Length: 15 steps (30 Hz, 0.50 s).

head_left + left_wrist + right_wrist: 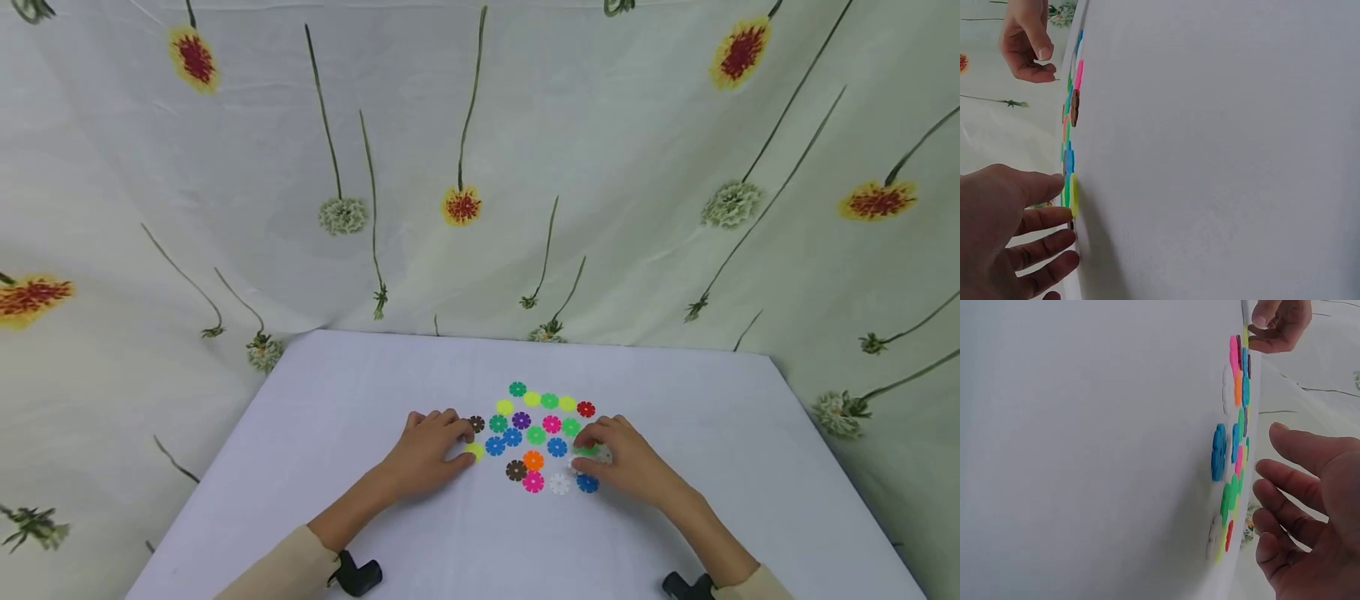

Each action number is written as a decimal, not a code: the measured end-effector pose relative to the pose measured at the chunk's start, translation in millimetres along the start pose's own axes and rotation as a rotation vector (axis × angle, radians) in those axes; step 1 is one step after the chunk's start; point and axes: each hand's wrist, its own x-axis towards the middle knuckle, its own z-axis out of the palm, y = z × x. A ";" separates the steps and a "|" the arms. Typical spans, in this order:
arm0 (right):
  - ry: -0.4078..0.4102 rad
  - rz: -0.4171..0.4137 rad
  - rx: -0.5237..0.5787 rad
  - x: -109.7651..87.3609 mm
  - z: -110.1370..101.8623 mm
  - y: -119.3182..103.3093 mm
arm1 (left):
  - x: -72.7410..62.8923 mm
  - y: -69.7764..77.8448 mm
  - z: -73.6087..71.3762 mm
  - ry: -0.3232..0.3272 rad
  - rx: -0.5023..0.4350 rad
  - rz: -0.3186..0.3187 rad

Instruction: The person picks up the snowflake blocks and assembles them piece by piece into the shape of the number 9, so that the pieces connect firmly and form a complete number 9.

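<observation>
Several small, flat, notched plastic discs in many colours lie loosely grouped on the white table. At the group's left edge is my left hand (429,450), its fingers spread and relaxed. Its thumb and index fingertips are right by a yellow disc (1074,195), and a brown disc (477,425) lies just beyond the fingers. Over the right edge hovers my right hand (622,457), fingers loosely bent with nothing between them. Beneath it, partly hidden, are a green disc (588,450) and white ones; a blue disc (587,483) lies near its thumb.
In the middle of the group are an orange disc (533,460), a purple disc (521,420) and a pink disc (533,482). A red disc (586,409) marks the far right corner. Behind the table (360,375) hangs a flower-print cloth (397,167).
</observation>
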 end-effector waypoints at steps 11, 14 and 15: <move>-0.078 -0.188 0.035 18.7 17.5 -23.4 | 8.3 3.3 3.7 -0.012 -0.004 0.013; -0.110 -0.187 0.043 25.7 22.0 -31.0 | 9.9 4.2 3.4 -0.018 -0.036 0.013; -0.119 -0.186 0.043 28.0 23.9 -33.2 | 10.4 4.3 3.2 -0.021 -0.046 0.012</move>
